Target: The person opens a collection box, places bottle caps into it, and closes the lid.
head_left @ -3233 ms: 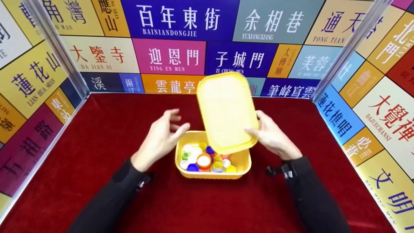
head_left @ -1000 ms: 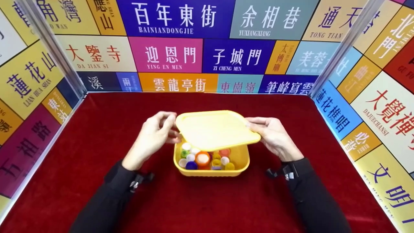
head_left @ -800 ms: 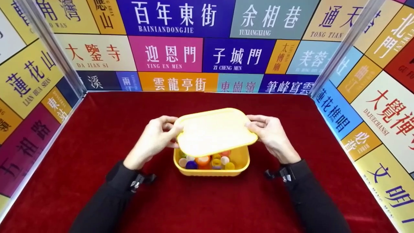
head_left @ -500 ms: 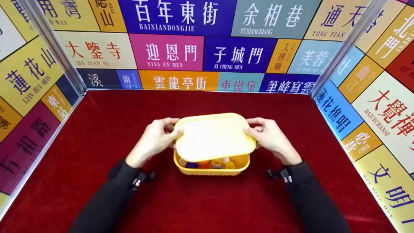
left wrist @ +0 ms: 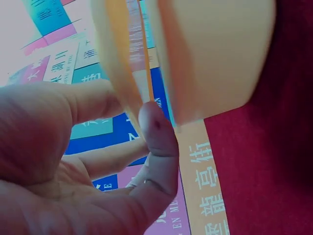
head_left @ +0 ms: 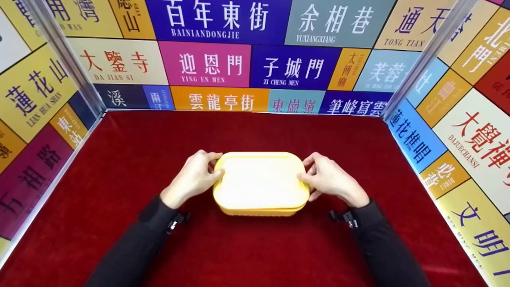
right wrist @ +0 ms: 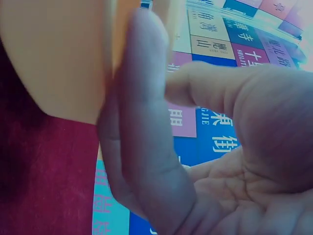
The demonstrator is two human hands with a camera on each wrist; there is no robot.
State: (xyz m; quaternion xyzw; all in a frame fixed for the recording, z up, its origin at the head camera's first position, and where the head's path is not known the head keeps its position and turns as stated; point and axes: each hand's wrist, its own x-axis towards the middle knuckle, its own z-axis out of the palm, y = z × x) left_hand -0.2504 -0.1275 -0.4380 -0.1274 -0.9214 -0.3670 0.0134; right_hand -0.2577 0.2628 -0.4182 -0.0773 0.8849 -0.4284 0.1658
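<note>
A pale yellow lid (head_left: 261, 181) lies over the yellow box (head_left: 259, 213) in the middle of the red cloth and hides what is inside. With thumb on top and fingers at the rim, my left hand (head_left: 195, 172) pinches the lid's left end. My right hand (head_left: 332, 179) pinches the opposite end the same way. In the left wrist view a narrow gap shows between the lid (left wrist: 112, 44) and the box wall (left wrist: 220, 58). Fingers of the right hand cover part of the seam beside the box wall (right wrist: 58, 58) in the right wrist view.
Red cloth (head_left: 255, 251) covers the table on all sides of the box. Panels printed with coloured place names (head_left: 211, 65) stand at the back, left and right, with metal posts (head_left: 414, 75) at the back corners.
The left hand has taken hold of the lid's left end. The lid, earlier raised and tilted in the right hand, has come down over the box, covering the coloured bottle caps.
</note>
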